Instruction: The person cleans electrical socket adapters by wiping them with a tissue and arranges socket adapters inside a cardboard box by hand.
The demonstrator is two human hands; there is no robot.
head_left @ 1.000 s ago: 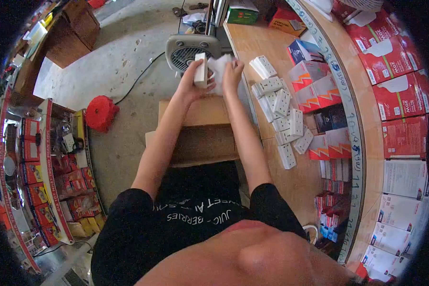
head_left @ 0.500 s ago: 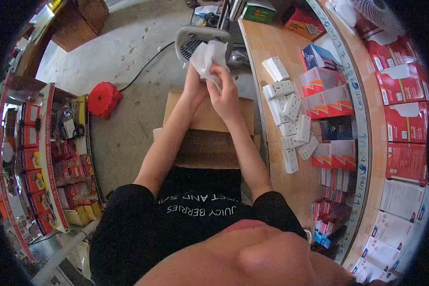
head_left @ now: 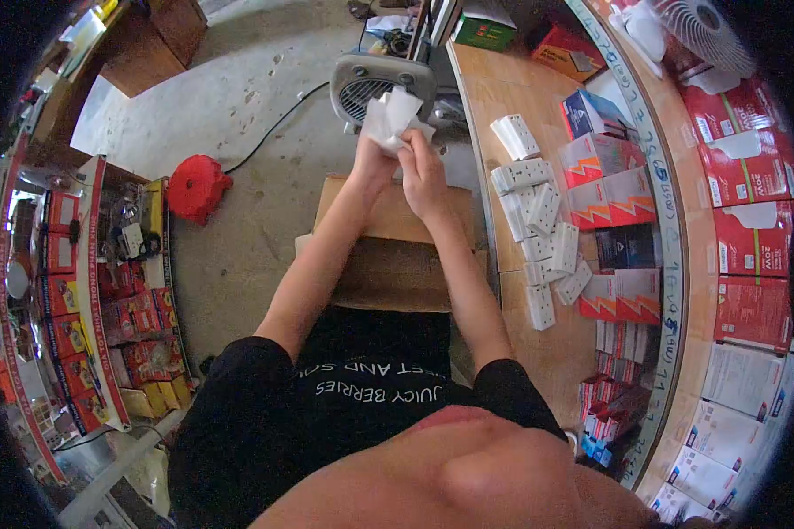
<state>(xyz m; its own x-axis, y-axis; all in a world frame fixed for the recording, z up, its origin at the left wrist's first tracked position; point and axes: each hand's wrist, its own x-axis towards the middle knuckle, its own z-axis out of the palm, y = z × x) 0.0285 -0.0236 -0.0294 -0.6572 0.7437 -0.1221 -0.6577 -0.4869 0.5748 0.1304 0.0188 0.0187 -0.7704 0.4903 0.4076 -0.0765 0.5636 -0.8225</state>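
Note:
A crumpled white tissue or thin cloth is held up in front of me, between both hands. My left hand is closed around its lower left side; most of those fingers are hidden. With thumb and fingers bent, my right hand pinches the lower right part. Whether something lies inside the folds I cannot tell. Beneath my forearms stands an open cardboard box, and right behind the tissue is a grey fan.
On the wooden counter to the right lies a pile of white power strips beside red and white boxes. A red object with a black cable rests on the floor. Shelves of packaged goods stand at left.
The tissue has been turned and bunched lower in my hands, its loose corner now sticking up to the right. Both hands sit slightly lower, and the view has shifted a little.

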